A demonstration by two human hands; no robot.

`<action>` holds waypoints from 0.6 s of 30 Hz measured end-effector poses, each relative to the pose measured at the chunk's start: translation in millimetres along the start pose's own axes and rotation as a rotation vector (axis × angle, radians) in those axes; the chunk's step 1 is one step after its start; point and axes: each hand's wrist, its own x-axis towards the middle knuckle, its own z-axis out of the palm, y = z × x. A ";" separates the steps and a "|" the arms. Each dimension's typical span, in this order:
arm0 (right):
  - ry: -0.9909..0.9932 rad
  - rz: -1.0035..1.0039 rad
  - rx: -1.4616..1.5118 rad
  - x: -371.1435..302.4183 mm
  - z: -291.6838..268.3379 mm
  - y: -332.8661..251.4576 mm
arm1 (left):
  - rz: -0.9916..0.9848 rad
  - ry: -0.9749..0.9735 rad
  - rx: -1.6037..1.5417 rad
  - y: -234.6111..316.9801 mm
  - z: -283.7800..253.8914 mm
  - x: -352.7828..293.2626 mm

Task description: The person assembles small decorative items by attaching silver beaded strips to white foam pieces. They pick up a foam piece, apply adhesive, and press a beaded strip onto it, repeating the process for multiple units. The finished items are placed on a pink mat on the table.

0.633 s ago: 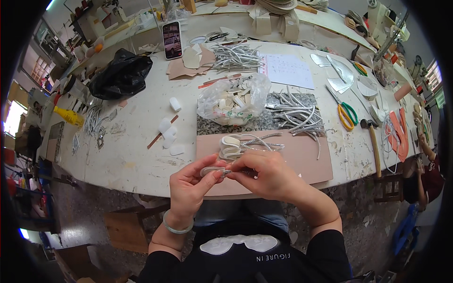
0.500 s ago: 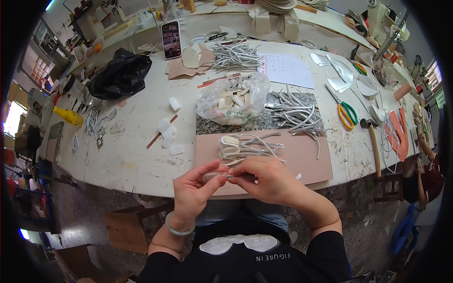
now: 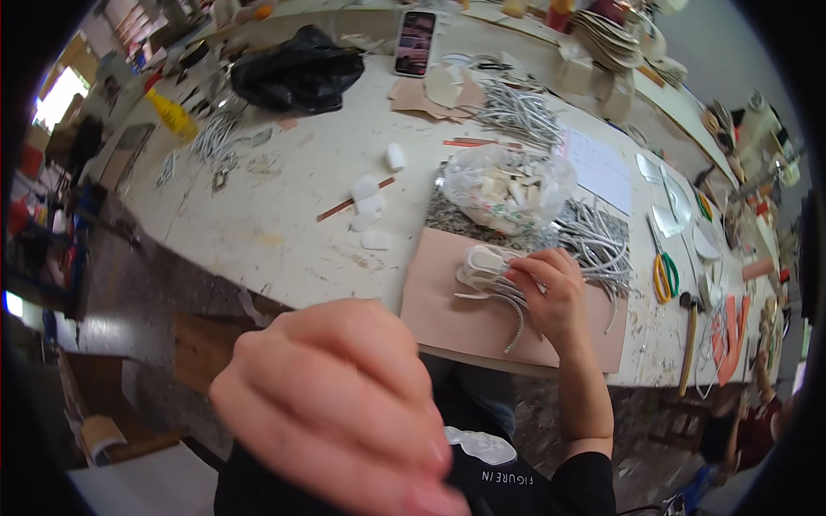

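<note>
My left hand [image 3: 335,396] is raised close in front of the camera, large and blurred, its fingers curled closed. Whatever may lie inside them is hidden. Over the pinkish-tan board [image 3: 447,322], my right hand [image 3: 552,288] pinches a silver cord strap at the pile of strap pieces. These strap pieces [image 3: 483,261] have white rounded ends stacked at the left and silver cords trailing right. One loose cord [image 3: 518,322] curves down across the board below them.
Behind the board, a clear plastic bag [image 3: 508,191] of cream scraps rests on a granite slab. Silver cords [image 3: 594,241] lie right of it. Scissors [image 3: 664,275] and a hammer [image 3: 688,344] lie further right. White rounded pieces [image 3: 368,205] are at left, near a black bag [image 3: 301,73].
My hands have parted. The left has come up close to the camera; the right has moved onto the strap pile. The whole view has shifted and tilted.
</note>
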 end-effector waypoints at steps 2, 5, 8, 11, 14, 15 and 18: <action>0.002 -0.006 -0.001 -3.7 5.5 2.7 | 0.091 -0.150 -0.045 3.8 -12.1 11.1; -0.023 -0.040 0.040 -1.9 8.4 -2.7 | 0.163 -0.830 -0.101 12.3 -68.5 59.9; -0.045 -0.026 0.069 -1.6 8.3 -2.4 | 0.164 -0.547 -0.017 17.1 -52.0 38.7; -0.046 -0.026 0.069 0.8 6.7 -2.0 | 0.196 -0.235 0.075 11.5 -32.6 17.7; -0.058 -0.023 0.077 0.5 7.2 0.7 | 0.197 0.030 0.215 5.7 -32.5 7.0; -0.054 -0.018 0.074 1.3 5.6 -1.1 | 0.171 0.112 0.276 -1.9 -37.3 5.2; -0.061 -0.061 0.063 7.4 4.5 -3.3 | -0.183 0.275 0.582 -33.1 -75.6 -6.6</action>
